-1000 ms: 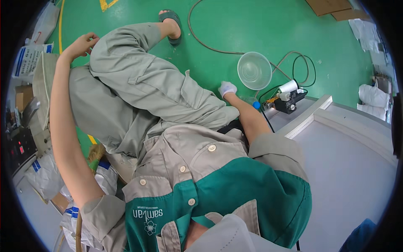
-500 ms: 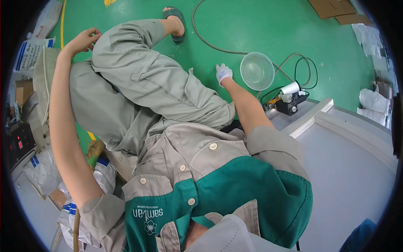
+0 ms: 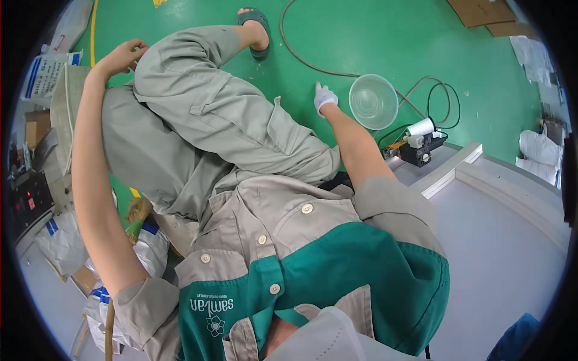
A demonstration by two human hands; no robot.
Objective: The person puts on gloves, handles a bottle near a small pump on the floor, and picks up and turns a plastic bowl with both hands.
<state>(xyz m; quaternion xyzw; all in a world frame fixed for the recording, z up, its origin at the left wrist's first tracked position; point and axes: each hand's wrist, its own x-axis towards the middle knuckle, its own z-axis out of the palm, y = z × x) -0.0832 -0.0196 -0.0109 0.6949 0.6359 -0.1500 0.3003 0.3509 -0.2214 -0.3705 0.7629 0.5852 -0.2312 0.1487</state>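
My left hand (image 3: 122, 57) is bare and empty, with its fingers loosely bent and apart beside the knee of my grey trousers (image 3: 180, 66). On my right hand (image 3: 325, 98) is a thin white glove that leaves the forearm bare. One finger stands out from the others, which are small and partly hidden, and I see nothing in the hand. Just right of it, without touching, a clear plastic tub (image 3: 373, 102) stands on the green floor. Past the tub lies a small black portable machine (image 3: 418, 150) with a white thread cone (image 3: 419, 127) on it.
A grey hose (image 3: 307, 60) and dark cables curve over the floor. At right is a pale panel with a raised white frame (image 3: 457, 168). White bags (image 3: 150, 249), a straw brush (image 3: 137, 216) and a black control box (image 3: 33, 201) sit at left. Cardboard (image 3: 481, 12) lies far right.
The whole view has shifted slightly. My right hand has turned a little, its outstretched finger now pointing more away from me. The left hand stays beside the knee.
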